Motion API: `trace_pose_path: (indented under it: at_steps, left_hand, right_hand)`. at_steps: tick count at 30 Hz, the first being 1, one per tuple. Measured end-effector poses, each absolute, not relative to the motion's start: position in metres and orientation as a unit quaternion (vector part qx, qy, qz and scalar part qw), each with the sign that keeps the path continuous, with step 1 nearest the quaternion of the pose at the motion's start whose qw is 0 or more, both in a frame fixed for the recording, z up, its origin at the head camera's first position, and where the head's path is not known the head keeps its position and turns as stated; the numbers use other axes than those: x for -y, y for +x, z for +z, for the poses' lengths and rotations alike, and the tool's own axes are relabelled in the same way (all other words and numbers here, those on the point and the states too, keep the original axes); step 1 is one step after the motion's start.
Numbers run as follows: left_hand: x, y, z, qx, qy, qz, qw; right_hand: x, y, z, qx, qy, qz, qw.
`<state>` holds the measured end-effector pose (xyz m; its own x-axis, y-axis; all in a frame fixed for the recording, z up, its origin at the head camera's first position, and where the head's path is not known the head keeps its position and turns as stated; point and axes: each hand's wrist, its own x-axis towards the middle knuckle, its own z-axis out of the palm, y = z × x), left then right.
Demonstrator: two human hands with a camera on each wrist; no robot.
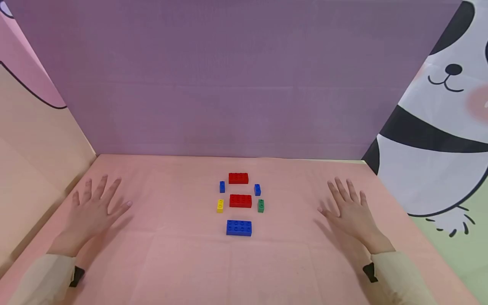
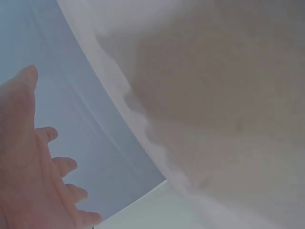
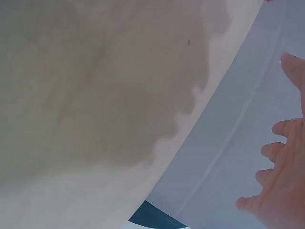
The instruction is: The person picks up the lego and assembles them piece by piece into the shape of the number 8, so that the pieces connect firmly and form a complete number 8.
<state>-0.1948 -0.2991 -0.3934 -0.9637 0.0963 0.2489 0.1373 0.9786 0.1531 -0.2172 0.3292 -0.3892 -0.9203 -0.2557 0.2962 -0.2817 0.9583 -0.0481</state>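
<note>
My left hand [image 1: 90, 214] is spread over the left part of the pink table, fingers straight and holding nothing. On the right side my right hand [image 1: 351, 215] is spread the same way, also without anything in it. Between them, far from both, building bricks lie in a group. A red brick [image 1: 238, 178] is at the back, a second red brick [image 1: 240, 201] in the middle, a large blue brick [image 1: 239, 228] in front. Small blue bricks [image 1: 222, 187], a small yellow brick [image 1: 220, 206] and a small green brick [image 1: 261, 206] flank them. Both wrist views show a palm with extended fingers, no bricks.
The pink table [image 1: 183, 271] ends at a purple back wall [image 1: 228, 84]. A beige panel [image 1: 30, 169] stands at the left. On the right is a panel with a panda picture [image 1: 438, 178].
</note>
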Motion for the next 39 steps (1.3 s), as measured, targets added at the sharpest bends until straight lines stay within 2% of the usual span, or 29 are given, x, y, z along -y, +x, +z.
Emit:
trace_pose_path:
  at_steps: [33, 39]
  left_hand:
    - [0.253, -0.208, -0.392, 0.974, -0.141, -0.095, 0.152]
    - [0.243, -0.207, -0.393, 0.972, -0.161, -0.102, 0.137]
  right_hand:
    - [-0.291, -0.218, -0.39, 0.958, 0.208, 0.052, 0.188]
    - [-0.282, -0.215, -0.393, 0.951, 0.232, 0.041, 0.2]
